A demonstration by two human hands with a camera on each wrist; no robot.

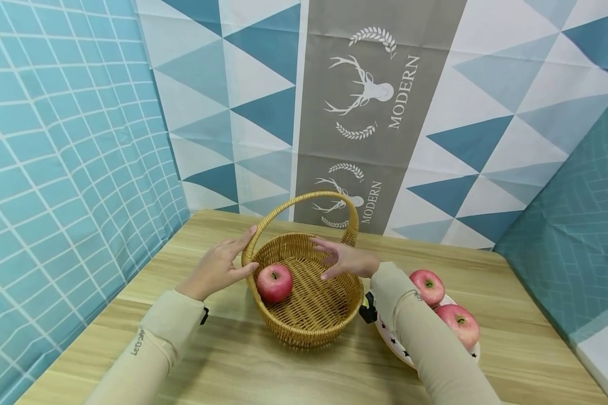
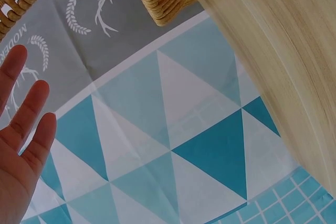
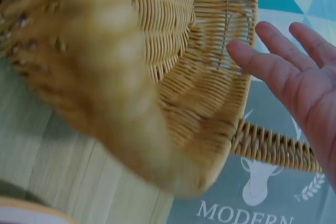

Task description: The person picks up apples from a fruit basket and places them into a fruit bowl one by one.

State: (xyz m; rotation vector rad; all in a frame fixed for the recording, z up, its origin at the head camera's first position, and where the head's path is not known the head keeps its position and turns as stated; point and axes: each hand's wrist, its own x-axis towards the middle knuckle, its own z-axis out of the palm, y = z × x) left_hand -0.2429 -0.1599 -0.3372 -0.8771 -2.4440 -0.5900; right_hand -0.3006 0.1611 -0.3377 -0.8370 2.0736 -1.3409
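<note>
A wicker basket (image 1: 309,336) with a tall arched handle (image 1: 311,195) stands upright on the table. Inside it, against the left wall, lies a red apple (image 1: 275,283). My left hand (image 1: 218,269) is at the basket's left side by the handle's foot, thumb reaching over the rim and fingers extended. In the left wrist view the fingers (image 2: 37,103) are straight and spread. Above the basket's right half hovers my right hand (image 1: 345,260), holding nothing, fingers spread and loosely bent. The right wrist view shows that hand (image 3: 304,82) over the basket wall (image 3: 205,103).
To the right, partly hidden under my right forearm, is a white plate (image 1: 397,350) with dark stars. Two more apples, a rear one (image 1: 428,287) and a front one (image 1: 458,325), sit on it. A patterned backdrop (image 1: 263,112) rises behind the wooden table (image 1: 278,377).
</note>
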